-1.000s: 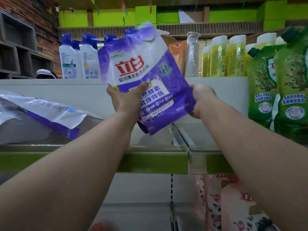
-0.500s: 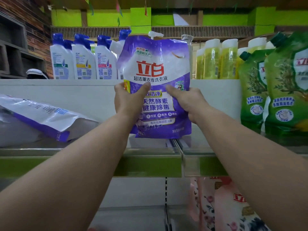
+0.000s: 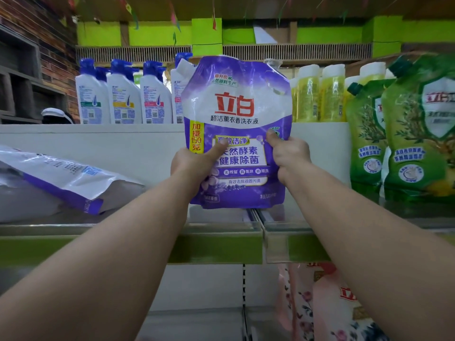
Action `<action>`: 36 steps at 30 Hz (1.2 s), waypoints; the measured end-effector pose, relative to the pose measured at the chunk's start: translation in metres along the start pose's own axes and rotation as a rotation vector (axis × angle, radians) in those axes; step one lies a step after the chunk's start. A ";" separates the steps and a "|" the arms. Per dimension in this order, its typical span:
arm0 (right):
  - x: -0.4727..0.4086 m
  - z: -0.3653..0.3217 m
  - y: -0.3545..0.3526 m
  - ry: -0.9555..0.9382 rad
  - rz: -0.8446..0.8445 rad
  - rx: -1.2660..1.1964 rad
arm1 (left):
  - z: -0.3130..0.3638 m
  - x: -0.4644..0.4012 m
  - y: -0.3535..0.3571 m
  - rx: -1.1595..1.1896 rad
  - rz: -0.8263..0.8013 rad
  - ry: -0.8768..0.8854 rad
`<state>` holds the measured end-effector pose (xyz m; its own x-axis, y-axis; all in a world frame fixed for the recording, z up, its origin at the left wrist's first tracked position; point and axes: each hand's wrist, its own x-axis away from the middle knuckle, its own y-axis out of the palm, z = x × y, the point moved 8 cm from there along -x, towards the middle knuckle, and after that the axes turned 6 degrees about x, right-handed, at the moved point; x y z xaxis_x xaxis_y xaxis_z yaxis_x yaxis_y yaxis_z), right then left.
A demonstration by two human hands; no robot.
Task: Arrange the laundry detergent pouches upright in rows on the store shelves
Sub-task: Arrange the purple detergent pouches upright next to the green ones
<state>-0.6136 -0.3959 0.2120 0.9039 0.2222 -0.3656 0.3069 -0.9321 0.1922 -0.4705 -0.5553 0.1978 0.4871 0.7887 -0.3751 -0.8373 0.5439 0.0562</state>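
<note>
A purple and white detergent pouch (image 3: 237, 102) stands upright, label toward me, with its bottom edge at the glass shelf (image 3: 138, 228) near the seam between two shelf sections. My left hand (image 3: 190, 164) grips its lower left side, thumb across the label. My right hand (image 3: 288, 153) grips its right side, thumb on the front. A second purple pouch (image 3: 61, 178) lies flat on its side on the same shelf, far left. Green detergent pouches (image 3: 403, 134) stand upright on the right of the shelf.
White shampoo bottles with blue caps (image 3: 123, 97) and yellow bottles (image 3: 317, 97) line the higher shelf behind. Pink floral pouches (image 3: 327, 306) sit on the lower shelf at right. A brick wall with dark cubbies (image 3: 22, 77) is at far left.
The purple pouch went from tilted in the air to upright and lower, its base now at the shelf. Both hands shifted to grip its sides.
</note>
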 end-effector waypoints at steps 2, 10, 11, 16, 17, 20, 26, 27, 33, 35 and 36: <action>-0.001 0.000 -0.003 -0.004 0.029 0.014 | -0.001 0.002 0.001 -0.005 -0.020 -0.016; -0.007 -0.008 -0.029 0.030 0.111 0.129 | -0.017 0.022 0.026 -0.248 -0.357 -0.142; -0.009 -0.008 -0.032 0.038 0.107 0.134 | -0.017 0.024 0.029 -0.264 -0.376 -0.127; -0.012 -0.012 -0.047 0.013 0.081 0.270 | -0.012 0.023 0.042 -0.406 -0.371 -0.047; -0.012 -0.013 -0.048 0.000 0.072 0.318 | -0.012 0.023 0.043 -0.435 -0.361 -0.046; -0.008 -0.010 -0.048 -0.016 -0.011 0.404 | -0.011 0.023 0.044 -0.500 -0.338 -0.063; 0.010 -0.007 -0.039 -0.012 -0.262 0.676 | 0.000 0.031 0.048 -0.747 -0.302 -0.049; 0.011 -0.008 -0.039 -0.014 -0.298 0.724 | 0.003 0.032 0.050 -0.788 -0.307 -0.030; 0.012 -0.008 -0.047 -0.038 -0.428 1.006 | 0.016 0.039 0.076 -0.973 -0.349 0.102; 0.008 -0.001 -0.052 -0.002 -0.432 1.045 | 0.011 0.036 0.084 -0.904 -0.324 0.084; 0.005 0.002 -0.055 0.015 -0.430 1.064 | 0.008 0.034 0.089 -0.852 -0.320 0.069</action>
<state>-0.6264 -0.3444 0.1977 0.7910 0.5773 -0.2025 0.1902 -0.5466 -0.8155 -0.5266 -0.4778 0.1971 0.7349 0.6028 -0.3108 -0.5779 0.3168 -0.7521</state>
